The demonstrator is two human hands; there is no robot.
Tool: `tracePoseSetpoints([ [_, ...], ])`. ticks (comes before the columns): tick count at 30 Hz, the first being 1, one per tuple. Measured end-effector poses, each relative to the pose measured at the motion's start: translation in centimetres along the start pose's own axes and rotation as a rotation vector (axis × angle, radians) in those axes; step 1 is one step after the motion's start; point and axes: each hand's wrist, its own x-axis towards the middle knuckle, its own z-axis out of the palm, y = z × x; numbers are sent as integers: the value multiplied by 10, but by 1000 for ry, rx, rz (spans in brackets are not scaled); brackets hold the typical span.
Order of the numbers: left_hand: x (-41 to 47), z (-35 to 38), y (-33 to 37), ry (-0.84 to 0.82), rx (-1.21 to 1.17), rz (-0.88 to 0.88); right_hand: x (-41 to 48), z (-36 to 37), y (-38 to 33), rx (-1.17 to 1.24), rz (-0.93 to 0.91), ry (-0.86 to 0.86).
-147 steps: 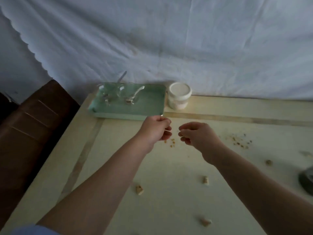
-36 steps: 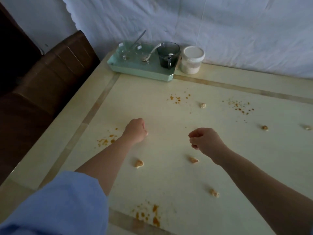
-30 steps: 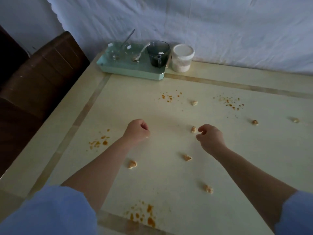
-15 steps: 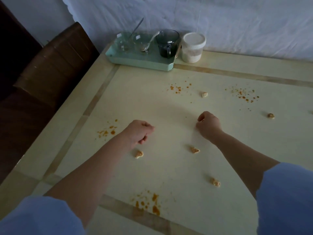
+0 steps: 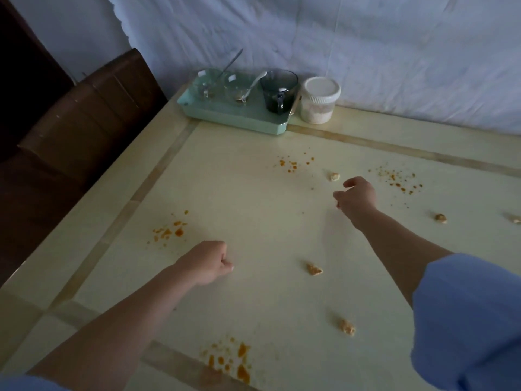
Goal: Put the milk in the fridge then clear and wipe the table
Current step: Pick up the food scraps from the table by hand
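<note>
My left hand (image 5: 205, 261) rests on the cream table (image 5: 253, 210) as a closed fist; its contents are hidden. My right hand (image 5: 355, 196) reaches further out, thumb and forefinger slightly apart, other fingers curled, just short of a bread crumb (image 5: 333, 176). More crumbs lie at the middle (image 5: 314, 269), near the front (image 5: 346, 327) and at the right (image 5: 440, 217). Orange sauce spots mark the left (image 5: 169, 232), the front edge (image 5: 228, 359), the far middle (image 5: 293, 165) and the far right (image 5: 400, 182). No milk is in view.
A green tray (image 5: 234, 122) at the far left corner carries two glass bowls with spoons (image 5: 225, 86) and a dark glass mug (image 5: 277, 91). A white-lidded jar (image 5: 318, 100) stands beside it. A brown chair (image 5: 84, 117) flanks the table's left edge. White cloth (image 5: 338, 52) hangs behind.
The crumb beside my left hand is no longer visible, and that hand is a fist. My right hand took a crumb earlier and has moved forward toward the far crumb.
</note>
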Motion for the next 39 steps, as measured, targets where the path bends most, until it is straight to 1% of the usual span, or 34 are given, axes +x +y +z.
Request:
tracePoseSetpoints([
  [3,16,1,-3,4,-134,54,24,4,-7,-185,-127,2],
  [4,22,-1,-2,3,-215,56,31,6,-9,-261,-179,-4],
  [6,26,-9,5,1,-465,39,38,9,-13,-376,-267,-24],
  [9,30,-23,24,-43,-845,21,43,14,-16,-562,-310,-46],
  [11,32,-30,40,-105,-968,39,39,15,-16,-656,-325,-50],
  [13,33,-31,57,-169,-1001,83,31,12,-13,-675,-322,-59],
  [15,32,-25,75,-179,-899,149,25,9,-6,-560,-262,-95],
  [16,31,-18,85,-173,-813,182,22,5,0,-417,-201,-117],
  [19,26,11,113,-123,-552,264,-3,-14,8,292,100,-205],
  [20,25,21,122,-105,-463,273,-14,-23,12,495,188,-252],
  [21,24,29,129,-85,-369,273,-22,-32,17,648,258,-294],
  [22,23,36,134,-58,-277,271,-29,-40,23,742,306,-337],
  [24,19,44,143,2,-160,273,-44,-61,35,776,337,-419],
  [27,15,44,148,54,-89,245,-70,-84,53,681,324,-529],
  [29,9,46,151,69,-101,218,-90,-94,63,554,247,-591],
  [30,6,48,152,74,-143,194,-100,-96,68,449,187,-623],
  [32,-5,51,155,42,-314,136,-120,-95,81,157,55,-673],
  [35,-26,54,157,-49,-685,90,-144,-84,96,-263,-151,-707],
  [37,-42,55,158,-53,-861,68,-158,-75,104,-422,-261,-703],
  [39,-53,57,159,-88,-1010,38,-166,-67,112,-520,-326,-675],
])
